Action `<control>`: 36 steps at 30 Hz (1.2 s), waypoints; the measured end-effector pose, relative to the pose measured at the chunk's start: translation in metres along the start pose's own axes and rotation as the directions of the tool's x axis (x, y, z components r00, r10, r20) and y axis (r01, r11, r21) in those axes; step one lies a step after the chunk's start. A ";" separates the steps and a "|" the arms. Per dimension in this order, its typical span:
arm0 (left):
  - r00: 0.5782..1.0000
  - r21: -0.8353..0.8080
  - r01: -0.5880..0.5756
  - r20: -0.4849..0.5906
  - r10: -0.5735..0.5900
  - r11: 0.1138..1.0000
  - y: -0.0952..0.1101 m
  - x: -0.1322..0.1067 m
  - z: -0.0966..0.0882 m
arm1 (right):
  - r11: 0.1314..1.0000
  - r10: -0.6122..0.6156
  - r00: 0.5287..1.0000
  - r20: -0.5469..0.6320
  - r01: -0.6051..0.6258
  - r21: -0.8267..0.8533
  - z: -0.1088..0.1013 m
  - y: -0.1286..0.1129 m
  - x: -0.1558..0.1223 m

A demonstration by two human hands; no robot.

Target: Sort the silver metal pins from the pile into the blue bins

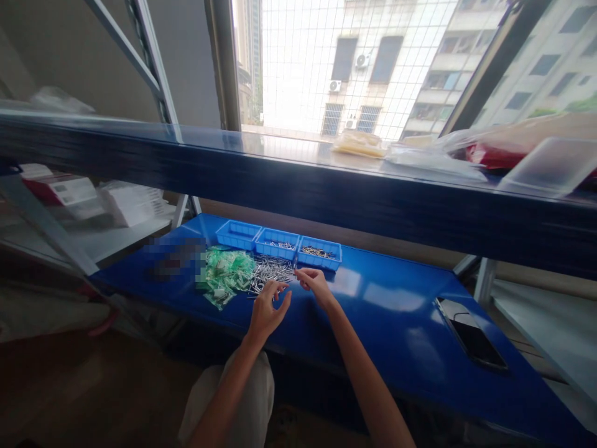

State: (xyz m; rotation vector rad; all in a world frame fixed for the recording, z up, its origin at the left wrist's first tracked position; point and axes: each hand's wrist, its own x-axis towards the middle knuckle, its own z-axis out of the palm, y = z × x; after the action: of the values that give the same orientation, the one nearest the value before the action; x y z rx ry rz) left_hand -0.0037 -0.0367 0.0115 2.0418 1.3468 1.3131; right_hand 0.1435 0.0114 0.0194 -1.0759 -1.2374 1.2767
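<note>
Metal pins (271, 272) beside right hand (316, 285); box (65, 189) lettering, perhaps, blurred.

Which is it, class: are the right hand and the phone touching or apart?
Apart: the head view shows a wide stretch of blue tabletop between the right hand and the phone.

Bright window (354, 74) light glares off the blue tabletop (387, 330).
</note>
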 end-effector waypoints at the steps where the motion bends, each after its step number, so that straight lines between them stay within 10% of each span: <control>1: 1.000 0.011 -0.006 -0.012 0.006 1.000 0.000 0.000 0.000 | 1.000 0.005 1.000 -0.001 -0.005 -0.004 0.000 -0.001 -0.001; 18: 0.979 -0.050 -0.039 -0.201 0.028 0.998 -0.008 0.003 0.002 | 0.997 0.010 0.992 0.127 -0.001 -0.073 0.006 -0.015 -0.013; 29: 0.984 0.133 -0.179 0.038 0.175 0.975 -0.003 0.005 0.011 | 0.998 -0.056 0.994 0.096 0.055 0.016 -0.004 -0.005 -0.008; 36: 0.942 0.173 0.018 -0.332 0.041 0.985 -0.007 0.007 0.008 | 0.994 0.074 0.996 0.047 -0.071 -0.078 -0.001 0.002 -0.004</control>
State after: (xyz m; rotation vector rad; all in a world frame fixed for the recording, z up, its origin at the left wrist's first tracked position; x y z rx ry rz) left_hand 0.0002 -0.0262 0.0055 2.0009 1.6491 1.6594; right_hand 0.1444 0.0075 0.0168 -1.1590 -1.3035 1.3273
